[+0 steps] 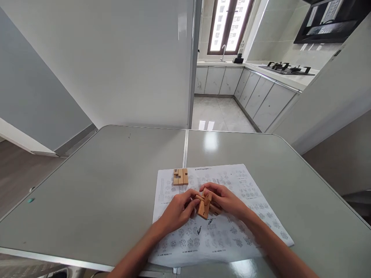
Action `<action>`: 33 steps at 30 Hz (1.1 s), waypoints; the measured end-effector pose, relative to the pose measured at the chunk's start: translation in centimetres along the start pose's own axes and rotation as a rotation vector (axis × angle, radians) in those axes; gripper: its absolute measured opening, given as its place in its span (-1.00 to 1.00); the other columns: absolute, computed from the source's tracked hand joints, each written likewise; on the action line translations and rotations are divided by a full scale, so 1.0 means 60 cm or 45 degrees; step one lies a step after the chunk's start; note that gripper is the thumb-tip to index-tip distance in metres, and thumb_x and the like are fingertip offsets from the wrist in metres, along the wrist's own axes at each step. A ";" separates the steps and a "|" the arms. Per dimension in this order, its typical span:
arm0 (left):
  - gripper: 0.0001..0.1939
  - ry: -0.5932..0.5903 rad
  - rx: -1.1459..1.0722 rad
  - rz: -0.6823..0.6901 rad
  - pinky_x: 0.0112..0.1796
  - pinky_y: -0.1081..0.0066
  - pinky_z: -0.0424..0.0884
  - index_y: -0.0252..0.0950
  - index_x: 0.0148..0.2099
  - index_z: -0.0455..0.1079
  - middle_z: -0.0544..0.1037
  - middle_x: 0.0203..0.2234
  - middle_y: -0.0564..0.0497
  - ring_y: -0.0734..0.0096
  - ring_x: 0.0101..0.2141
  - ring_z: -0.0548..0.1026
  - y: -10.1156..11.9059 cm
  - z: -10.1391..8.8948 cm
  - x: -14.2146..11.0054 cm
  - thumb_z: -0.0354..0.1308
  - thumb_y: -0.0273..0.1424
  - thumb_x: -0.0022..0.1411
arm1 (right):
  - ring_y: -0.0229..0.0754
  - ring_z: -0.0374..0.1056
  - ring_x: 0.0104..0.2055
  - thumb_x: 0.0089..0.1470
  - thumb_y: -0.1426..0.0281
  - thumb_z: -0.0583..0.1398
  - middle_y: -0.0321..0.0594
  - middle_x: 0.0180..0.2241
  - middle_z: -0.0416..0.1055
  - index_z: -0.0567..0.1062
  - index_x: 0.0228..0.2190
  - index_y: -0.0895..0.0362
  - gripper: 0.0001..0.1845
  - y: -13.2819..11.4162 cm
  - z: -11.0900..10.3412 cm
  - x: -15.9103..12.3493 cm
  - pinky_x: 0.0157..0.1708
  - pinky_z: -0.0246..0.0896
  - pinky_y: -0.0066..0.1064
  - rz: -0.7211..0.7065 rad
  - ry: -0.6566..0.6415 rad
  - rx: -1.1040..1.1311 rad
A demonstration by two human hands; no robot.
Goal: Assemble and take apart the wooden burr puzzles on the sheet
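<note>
Over the printed sheet, both hands hold a small cluster of interlocking wooden puzzle pieces point(203, 211). My left hand point(182, 206) is closed, its thumb and fingertips pinching the left side of the cluster. From the right, my right hand point(224, 197) wraps its fingers around the other side, hiding part of the wood. Dark marks show on the lower face of one piece. Beyond my left hand, several notched wooden pieces point(180, 177) lie side by side on the sheet's upper left. Small diagrams and text cover the white paper sheet point(249, 181).
The grey table point(87, 200) has a pale seam point(185, 148) running across it. A small green bit point(30, 200) lies near its left edge. Past the far edge are a white wall panel point(130, 69) and a kitchen with cabinets point(216, 80) and a gas stove point(286, 68).
</note>
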State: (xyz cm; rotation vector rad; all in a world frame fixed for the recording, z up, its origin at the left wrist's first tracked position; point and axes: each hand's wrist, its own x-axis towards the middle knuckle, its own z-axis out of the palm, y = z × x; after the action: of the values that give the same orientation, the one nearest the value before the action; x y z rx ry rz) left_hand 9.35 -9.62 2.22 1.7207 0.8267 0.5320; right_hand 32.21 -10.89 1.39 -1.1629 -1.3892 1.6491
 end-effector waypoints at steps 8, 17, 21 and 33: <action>-0.75 0.066 0.011 -0.023 -0.43 0.47 0.28 -0.22 -0.10 0.32 0.42 -0.53 0.14 0.47 -0.52 0.39 -0.009 0.003 -0.002 -0.01 -0.16 0.53 | -0.27 0.23 -0.43 0.30 -0.08 0.19 -0.31 -0.40 0.43 0.52 -0.14 0.10 -0.51 0.001 -0.001 0.002 -0.43 0.11 -0.45 -0.041 -0.067 -0.078; -0.63 0.088 -0.333 0.001 -0.44 0.48 0.29 -0.25 -0.14 0.29 0.43 -0.46 0.11 0.51 -0.51 0.38 -0.002 -0.005 0.002 0.09 -0.03 0.48 | -0.40 -0.18 -0.65 0.21 -0.11 0.27 -0.56 -0.64 0.04 0.48 -0.25 0.10 -0.50 -0.005 -0.003 0.000 -0.70 -0.26 -0.54 0.156 -0.188 0.239; -0.57 0.050 -0.438 -0.025 -0.43 0.48 0.28 -0.26 -0.15 0.30 0.38 -0.48 0.13 0.53 -0.51 0.32 0.001 -0.012 0.004 0.13 0.04 0.42 | -0.43 -0.27 -0.66 0.22 -0.01 0.31 -0.61 -0.65 -0.02 0.45 -0.27 0.10 -0.58 -0.003 -0.008 -0.004 -0.73 -0.32 -0.57 0.227 -0.313 0.384; -0.49 0.032 -0.389 -0.070 -0.35 0.44 0.28 -0.31 -0.19 0.44 0.43 -0.44 0.07 0.45 -0.41 0.35 0.004 -0.020 0.004 0.13 0.09 0.39 | -0.42 0.11 -0.75 0.27 0.08 0.28 -0.35 -0.55 0.51 0.43 -0.23 0.13 -0.64 0.027 -0.004 -0.011 -0.75 0.01 -0.55 0.237 -0.784 0.526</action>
State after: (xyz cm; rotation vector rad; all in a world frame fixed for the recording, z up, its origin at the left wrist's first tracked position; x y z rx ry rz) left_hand 8.74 -8.72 2.78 1.4105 0.7648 0.6106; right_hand 32.74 -11.72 -0.10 -0.5747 -1.2074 2.4213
